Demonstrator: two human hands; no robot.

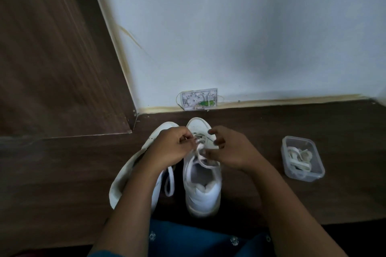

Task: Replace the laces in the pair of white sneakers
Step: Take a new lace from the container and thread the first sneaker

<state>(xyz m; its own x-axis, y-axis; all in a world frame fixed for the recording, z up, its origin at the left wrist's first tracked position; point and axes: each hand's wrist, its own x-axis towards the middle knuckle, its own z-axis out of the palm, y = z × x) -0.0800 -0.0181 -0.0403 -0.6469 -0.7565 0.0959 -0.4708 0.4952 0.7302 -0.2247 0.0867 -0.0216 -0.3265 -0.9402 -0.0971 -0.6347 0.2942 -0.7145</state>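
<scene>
A white sneaker [202,192] stands upright at lower centre, toe toward the wall [229,48], its mate [117,190] tipped beside it at left. The left hand [173,146] pinches the white lace [199,149] over its eyelets; the right hand [229,150] curls just beside (whether it grips the lace cannot be told).

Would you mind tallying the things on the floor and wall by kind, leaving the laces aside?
Sneakers: 2
Container: 1
Wall box: 1
Total: 4
</scene>
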